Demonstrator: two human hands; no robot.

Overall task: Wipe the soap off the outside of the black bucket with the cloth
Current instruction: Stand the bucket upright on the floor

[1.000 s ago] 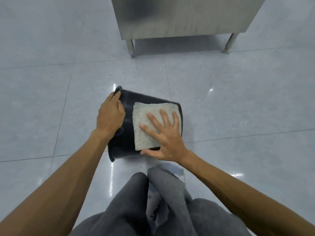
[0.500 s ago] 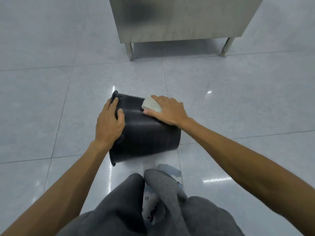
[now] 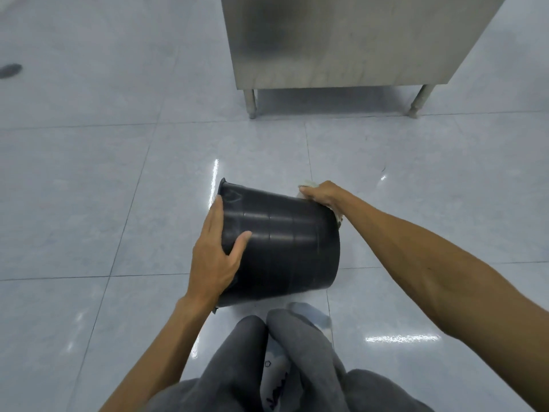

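Braces tipped bucket [image 3: 285, 245] with spread left hand [image 3: 214, 260], apparently exposing far wall to cloth [image 3: 309, 183] clutched in right hand [image 3: 320, 194].

- cloth [image 3: 309, 183]: mostly hidden under right grip [image 3: 322, 194], behind black bucket [image 3: 285, 248]
- steel cabinet [image 3: 341, 40]: cut off at top
- dark blob [image 3: 10, 70], left edge: blurred, unidentifiable

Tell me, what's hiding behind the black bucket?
The right hand reaches over its far side, gripping the cloth. Only small pale bits show; the bucket covers the rest.
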